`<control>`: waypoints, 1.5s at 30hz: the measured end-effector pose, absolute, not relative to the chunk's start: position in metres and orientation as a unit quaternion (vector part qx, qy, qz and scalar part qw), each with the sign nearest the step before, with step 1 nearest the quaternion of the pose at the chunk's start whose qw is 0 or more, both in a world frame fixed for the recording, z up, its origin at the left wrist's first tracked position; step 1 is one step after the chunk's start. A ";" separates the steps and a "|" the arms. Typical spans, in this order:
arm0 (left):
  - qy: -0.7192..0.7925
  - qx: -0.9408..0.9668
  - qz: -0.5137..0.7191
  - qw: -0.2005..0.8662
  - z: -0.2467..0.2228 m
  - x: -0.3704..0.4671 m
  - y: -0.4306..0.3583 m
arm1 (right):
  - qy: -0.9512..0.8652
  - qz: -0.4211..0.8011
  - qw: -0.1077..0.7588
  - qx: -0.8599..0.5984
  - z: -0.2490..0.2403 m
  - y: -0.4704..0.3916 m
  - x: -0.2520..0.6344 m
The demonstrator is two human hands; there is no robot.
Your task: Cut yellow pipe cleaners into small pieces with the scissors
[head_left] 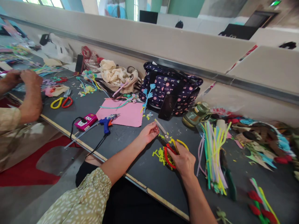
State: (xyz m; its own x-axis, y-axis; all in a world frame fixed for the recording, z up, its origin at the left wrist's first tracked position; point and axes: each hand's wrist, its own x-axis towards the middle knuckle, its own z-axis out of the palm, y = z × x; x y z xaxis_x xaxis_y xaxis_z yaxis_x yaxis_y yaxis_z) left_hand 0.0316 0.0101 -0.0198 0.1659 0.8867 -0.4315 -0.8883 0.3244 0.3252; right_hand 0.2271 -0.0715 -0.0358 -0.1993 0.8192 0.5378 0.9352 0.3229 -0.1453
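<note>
The scissors [167, 137] are held in the curled right grip [185, 159], blades pointed ahead-left, beside the left grip [149, 133]; whether anything is pinched there cannot be told.

From far off, I see scissors [167, 137] with one red and one yellow handle, held in the right hand [186, 160], handles spread, blades slanting forward and left. Little yellow pipe-cleaner bits [161, 154] lie in a loose pile below.
</note>
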 end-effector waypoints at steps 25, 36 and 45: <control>0.269 0.007 0.572 0.775 -0.015 0.031 0.007 | -0.775 -0.086 0.260 -0.569 -0.043 -0.071 0.229; 0.323 0.069 0.570 0.753 -0.017 0.029 0.009 | -0.787 -0.036 0.240 -0.568 -0.039 -0.072 0.229; 0.450 0.265 0.598 0.608 -0.013 0.021 0.011 | -0.784 -0.035 0.211 -0.583 -0.034 -0.072 0.227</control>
State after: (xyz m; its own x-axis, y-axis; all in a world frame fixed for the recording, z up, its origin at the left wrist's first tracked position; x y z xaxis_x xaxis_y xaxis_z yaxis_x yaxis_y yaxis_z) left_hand 0.0212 0.0106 -0.0130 -0.1200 0.9657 -0.2305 -0.4892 0.1445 0.8601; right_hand 0.2269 -0.0722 -0.0336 -0.2307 0.8990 0.3724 0.9288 0.3175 -0.1912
